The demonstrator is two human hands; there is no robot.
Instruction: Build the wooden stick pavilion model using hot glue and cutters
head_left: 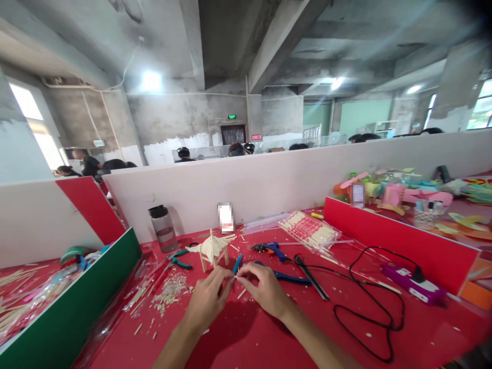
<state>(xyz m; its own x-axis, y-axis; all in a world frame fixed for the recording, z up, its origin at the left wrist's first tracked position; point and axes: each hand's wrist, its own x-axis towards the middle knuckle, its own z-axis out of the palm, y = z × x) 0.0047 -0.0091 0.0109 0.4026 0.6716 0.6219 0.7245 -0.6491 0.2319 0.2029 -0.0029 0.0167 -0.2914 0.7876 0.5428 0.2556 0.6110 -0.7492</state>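
My left hand [207, 297] and my right hand [264, 291] meet over the red tabletop, fingertips pinched close together. Whatever sits between them is too small to make out. Just behind the fingers stands a little pavilion model [212, 247] of pale wooden sticks, with a pointed roof and legs. A slim blue object [237, 263] lies beside it. Blue-handled pliers [292, 278] rest partly hidden behind my right hand. Farther back is a blue glue gun [275, 251], and right of it a long black tool [312, 279] lies slanted.
Green-handled pliers [180, 262] and a heap of cut stick bits [171, 293] lie left, near a dark-lidded bottle [163, 228]. Bundled wooden sticks [309, 230] lie at the back. A black cable [348, 328] loops from a purple power strip [413, 283]. Green [77, 307] and red [400, 241] dividers flank the space.
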